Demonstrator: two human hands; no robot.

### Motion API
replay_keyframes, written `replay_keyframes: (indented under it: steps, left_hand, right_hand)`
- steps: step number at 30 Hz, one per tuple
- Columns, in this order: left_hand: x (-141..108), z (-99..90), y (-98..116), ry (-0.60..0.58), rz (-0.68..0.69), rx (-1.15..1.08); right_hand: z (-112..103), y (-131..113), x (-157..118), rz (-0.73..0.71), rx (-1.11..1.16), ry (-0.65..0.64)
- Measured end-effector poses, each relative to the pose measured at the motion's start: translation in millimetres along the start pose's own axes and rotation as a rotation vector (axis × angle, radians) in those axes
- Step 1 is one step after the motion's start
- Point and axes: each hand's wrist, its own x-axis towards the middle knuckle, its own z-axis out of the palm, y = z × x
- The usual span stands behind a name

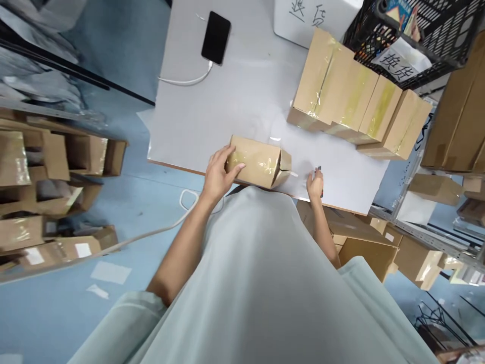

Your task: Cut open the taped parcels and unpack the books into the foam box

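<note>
Grip of the left hand is firm on the left end of a taped box, lying at the table's near edge, right-end flaps ajar. Right hand, just right, clasps a small object, identity unclear. Four closed boxes stand far right; a phone lies far left.

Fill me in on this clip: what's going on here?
A person at a white table has their left hand on one end of a cardboard box near the table's edge. The flaps at the box's other end stand partly open. Their right hand holds a small object, mostly hidden. Four taped boxes stand beyond, and a phone lies plugged into a cable.
</note>
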Motion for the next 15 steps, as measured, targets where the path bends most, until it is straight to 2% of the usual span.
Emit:
replay_keyframes:
  steps: [2, 5, 7, 9, 12, 15]
  left_hand:
    - [-1.2, -9.8, -12.6, 0.007, -0.019, -0.018]
    - [-0.6, -20.7, -37.6, 0.006, -0.068, -0.067]
    - [3.6, -21.5, -56.1, 0.024, -0.116, -0.11]
    - [11.8, -15.0, -72.2, 0.078, -0.19, -0.162]
    - [31.6, 6.9, -84.0, 0.145, -0.313, -0.263]
    - [56.3, 34.0, -78.8, 0.083, -0.395, -0.37]
  right_hand:
    - [16.1, -24.3, -4.7, -0.02, 0.172, -0.114]
    - [38.9, -58.9, -19.9, 0.07, 0.521, -0.354]
    - [45.6, -75.0, -32.9, 0.095, 0.681, -0.419]
    - [42.4, -84.6, -44.8, 0.065, 0.718, -0.376]
    - [21.9, -91.4, -55.9, -0.012, 0.662, -0.261]
    - [-3.9, -96.4, -58.1, -0.08, 0.525, -0.13]
